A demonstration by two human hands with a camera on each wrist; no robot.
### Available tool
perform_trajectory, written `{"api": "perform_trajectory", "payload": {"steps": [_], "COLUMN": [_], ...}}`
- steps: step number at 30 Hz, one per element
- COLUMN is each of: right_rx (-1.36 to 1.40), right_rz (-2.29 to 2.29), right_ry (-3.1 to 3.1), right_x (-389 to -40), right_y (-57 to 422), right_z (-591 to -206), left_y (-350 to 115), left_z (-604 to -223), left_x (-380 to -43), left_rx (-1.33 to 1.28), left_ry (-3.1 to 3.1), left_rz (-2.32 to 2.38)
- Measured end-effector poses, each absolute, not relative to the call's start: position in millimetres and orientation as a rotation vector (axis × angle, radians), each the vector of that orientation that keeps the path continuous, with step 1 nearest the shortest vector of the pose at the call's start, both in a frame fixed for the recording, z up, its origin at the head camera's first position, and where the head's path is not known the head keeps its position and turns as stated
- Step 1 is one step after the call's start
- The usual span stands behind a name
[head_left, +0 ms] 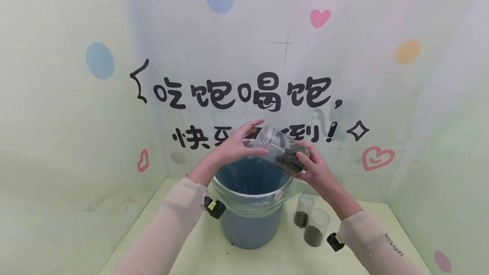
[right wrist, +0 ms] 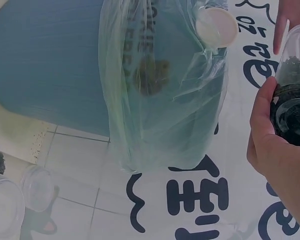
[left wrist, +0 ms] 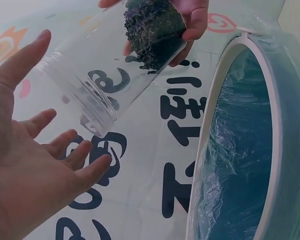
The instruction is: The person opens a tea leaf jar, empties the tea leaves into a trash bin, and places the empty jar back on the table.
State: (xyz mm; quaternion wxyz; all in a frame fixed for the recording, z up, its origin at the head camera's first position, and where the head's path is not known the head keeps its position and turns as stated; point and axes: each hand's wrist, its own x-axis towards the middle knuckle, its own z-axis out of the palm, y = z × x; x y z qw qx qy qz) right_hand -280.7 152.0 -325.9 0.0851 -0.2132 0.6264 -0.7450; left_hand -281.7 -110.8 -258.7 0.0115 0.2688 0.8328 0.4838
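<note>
My right hand (head_left: 318, 171) grips a clear plastic jar (head_left: 284, 150) around its base end. Dark, crumbly, leaf-like pieces (left wrist: 152, 32) lie in the base half of the jar. Tilted on its side, the jar points its ribbed neck (left wrist: 92, 107) toward my left hand (head_left: 231, 146). The left hand's fingers and thumb are spread about that neck, apart from it in the left wrist view. Below both hands stands a blue-grey bucket (head_left: 248, 228), lined with a pale green plastic bag (head_left: 254, 206).
Two more clear jars, a rear one (head_left: 305, 203) and a front one (head_left: 318, 224), hold dark bits to the right of the bucket. A few dark crumbs lie on the pale tabletop (head_left: 206, 253). A printed backdrop (head_left: 244, 33) rises behind the bucket.
</note>
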Motion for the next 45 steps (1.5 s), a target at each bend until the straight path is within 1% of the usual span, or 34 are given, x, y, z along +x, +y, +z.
{"api": "perform_trajectory", "payload": {"steps": [3,6,14,18,20,26,31,35,45], "right_rx": [-0.636,-0.642,-0.664,-0.656,-0.645,-0.647,-0.653,-0.651,-0.655], "right_rz": [-2.215,-2.204,-2.183,-2.176,-2.179,-2.195,-2.186,-2.182,-2.184], "right_ry": [1.867,1.872,1.876,1.869,1.864,1.851,1.850,1.854,1.898], "right_x": [-279,-279,-281,-281,-281,-281,-281,-280,-278], "right_y": [152,152,153,152,152,152,152,152,148], "right_z": [-326,-327,-330,-330,-330,-330,-330,-331,-332], "left_y": [-110,-110,-109,-104,-103,-107,-110,-111,-106], "left_z": [-259,-258,-259,-262,-264,-266,-267,-268,-270], "left_x": [-282,-282,-280,-279,-278,-279,-281,-282,-278], "left_rx": [0.918,0.925,0.659,0.599,0.639,0.885,0.927,0.833,0.495], "left_ry": [2.567,2.565,2.679,2.790,2.823,2.693,2.632,2.666,2.820], "left_rz": [1.485,1.460,1.402,1.352,1.336,1.411,1.450,1.441,1.371]}}
